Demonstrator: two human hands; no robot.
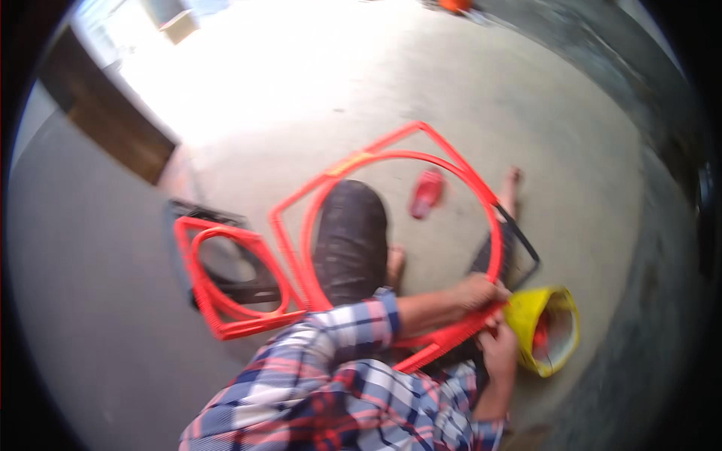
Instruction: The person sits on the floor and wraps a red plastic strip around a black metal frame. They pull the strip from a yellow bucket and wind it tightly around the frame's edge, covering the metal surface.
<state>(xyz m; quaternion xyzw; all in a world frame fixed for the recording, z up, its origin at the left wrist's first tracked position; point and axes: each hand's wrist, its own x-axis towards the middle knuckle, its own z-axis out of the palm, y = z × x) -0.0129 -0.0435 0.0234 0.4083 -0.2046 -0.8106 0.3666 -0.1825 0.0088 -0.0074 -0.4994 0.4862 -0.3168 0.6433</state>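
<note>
Head view: bare concrete floor [466, 98], sunlit and washed out well beyond the hands; dark wall panel [113, 120] far up-left. Left hand [477, 292] closed around the large red-wrapped frame [398, 154] at its lower right corner. Right hand [498, 347] just below, fingers curled at the same corner; exact grip unclear. Yellow bucket [543, 328] just right of both hands. Smaller red frame [226, 282] well left. Red sandal [426, 192] above the hands.

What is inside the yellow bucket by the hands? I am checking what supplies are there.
Inside the yellow bucket something red shows against a pale inner wall; the blur hides what it is. The right hand covers its near rim, and the bottom is not visible.
</note>
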